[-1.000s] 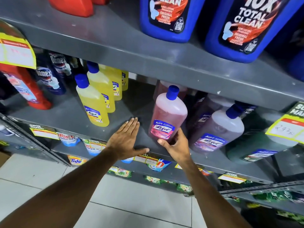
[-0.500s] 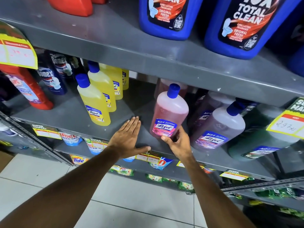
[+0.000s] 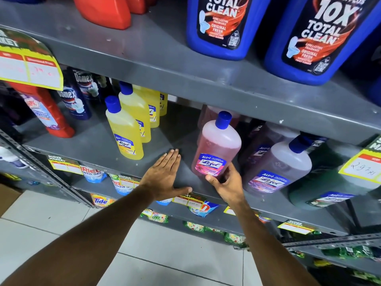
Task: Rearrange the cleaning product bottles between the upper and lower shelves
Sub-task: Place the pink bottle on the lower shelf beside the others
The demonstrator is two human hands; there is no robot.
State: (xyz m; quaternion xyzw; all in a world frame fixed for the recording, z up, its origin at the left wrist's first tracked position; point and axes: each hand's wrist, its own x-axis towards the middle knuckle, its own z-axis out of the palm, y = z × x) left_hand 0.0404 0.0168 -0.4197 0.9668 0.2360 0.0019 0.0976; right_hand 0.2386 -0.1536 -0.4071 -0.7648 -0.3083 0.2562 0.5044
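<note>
A pink Lizol bottle [image 3: 217, 147] with a blue cap stands on the lower grey shelf [image 3: 97, 145], leaning slightly. My right hand [image 3: 226, 182] grips its base from below and in front. Flat on the shelf, palm down, lies my left hand [image 3: 165, 174], fingers together, just left of the pink bottle. Several yellow Lizol bottles [image 3: 125, 129] stand in a row to the left. A pale purple Lizol bottle [image 3: 278, 166] leans to the right. Two big blue Total Clean jugs [image 3: 222, 27] stand on the upper shelf [image 3: 156, 50].
Red bottles [image 3: 105, 11] sit on the upper shelf at left. Dark Domex bottles [image 3: 74, 100] and a red cleaner bottle [image 3: 47, 112] stand at the lower shelf's left. A green bottle [image 3: 329, 190] lies at right. Yellow price tags [image 3: 31, 69] hang from shelf edges. Detergent pouches [image 3: 103, 200] sit below.
My right hand has slid a little up the pink bottle's base and the bottle has shifted slightly. My left hand stays flat on the shelf.
</note>
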